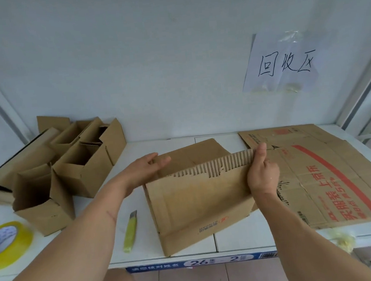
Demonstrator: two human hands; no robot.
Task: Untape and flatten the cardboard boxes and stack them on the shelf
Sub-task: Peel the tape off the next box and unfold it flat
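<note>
Gripping torn box w/ L hand, R hand, prob. half-flattened.

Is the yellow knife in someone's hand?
No, the yellow knife lies on the shelf by itself, while the left hand and the right hand both hold the cardboard box.

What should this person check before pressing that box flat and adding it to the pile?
1. Both hands hold the box: ok, left hand at the far panel, right hand gripping the torn edge.
2. Tape removed from the box: cannot tell, its underside is hidden.
3. Utility knife away from the hands: ok, lying on the shelf beside the box.
4. Room on the flattened cardboard: ok, nothing lies on it.
5. Knife blade retracted: cannot tell.
</note>
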